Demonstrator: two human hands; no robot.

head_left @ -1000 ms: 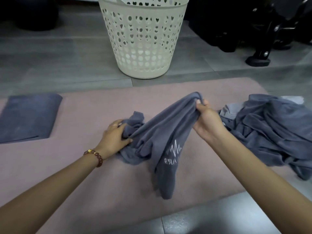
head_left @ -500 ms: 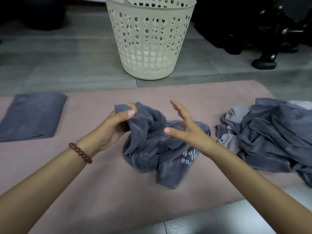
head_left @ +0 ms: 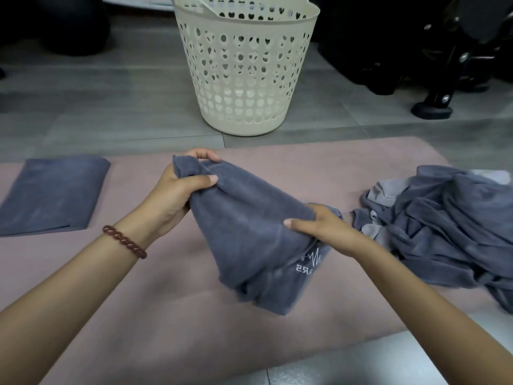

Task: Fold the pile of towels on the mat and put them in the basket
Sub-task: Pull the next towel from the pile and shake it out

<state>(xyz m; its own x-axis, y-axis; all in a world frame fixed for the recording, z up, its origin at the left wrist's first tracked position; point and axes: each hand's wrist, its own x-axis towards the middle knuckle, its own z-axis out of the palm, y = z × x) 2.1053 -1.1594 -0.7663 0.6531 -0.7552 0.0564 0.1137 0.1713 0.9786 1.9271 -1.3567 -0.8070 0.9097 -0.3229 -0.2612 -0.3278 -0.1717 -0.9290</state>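
A grey-blue towel with white lettering hangs bunched between my hands above the pink mat. My left hand grips its upper corner between thumb and fingers. My right hand pinches the towel's edge lower on the right. A pile of unfolded grey-blue towels lies on the mat's right end. One folded towel lies flat at the mat's left end. The cream perforated basket stands upright on the floor beyond the mat.
Grey floor tiles surround the mat. Black equipment with a round foot stands at the back right, and a dark object sits at the back left.
My right hand let go of the towel's raised corner, opened, then took hold of its edge lower down. My left hand lifted its corner upward, so the towel now hangs between both hands.
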